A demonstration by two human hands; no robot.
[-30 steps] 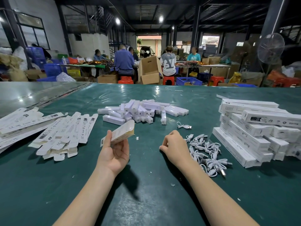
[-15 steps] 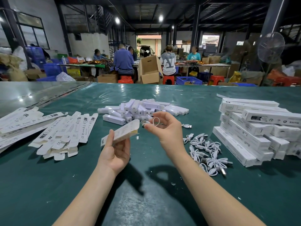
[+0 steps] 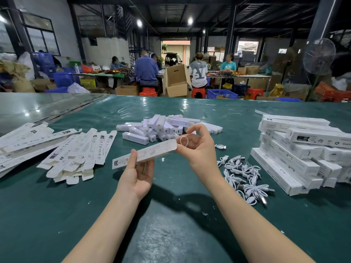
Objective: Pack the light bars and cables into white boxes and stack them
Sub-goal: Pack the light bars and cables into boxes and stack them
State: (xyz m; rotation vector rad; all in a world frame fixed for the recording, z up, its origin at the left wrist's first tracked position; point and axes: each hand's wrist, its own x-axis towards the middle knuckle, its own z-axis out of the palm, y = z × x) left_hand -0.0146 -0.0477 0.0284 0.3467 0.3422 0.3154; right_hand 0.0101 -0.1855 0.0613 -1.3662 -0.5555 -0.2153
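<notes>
Box (image 3: 150, 153), white and open at its far end, sits over the counter's (image 3: 171, 234) middle in the left hand's (image 3: 137, 173) grip, thumb on top. The right hand (image 3: 199, 149) pinches a looped cable (image 3: 183, 141) at that open end (touching it or not, I can't tell). Light bars (image 3: 163, 128) lie heaped behind; loose cables (image 3: 243, 175) and stacked boxes (image 3: 296, 149) sit toward the right edge.

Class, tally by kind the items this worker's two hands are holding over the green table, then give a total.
white box, held in the left hand: 1
coiled white cable, pinched in the right hand: 1
Total: 2
</notes>
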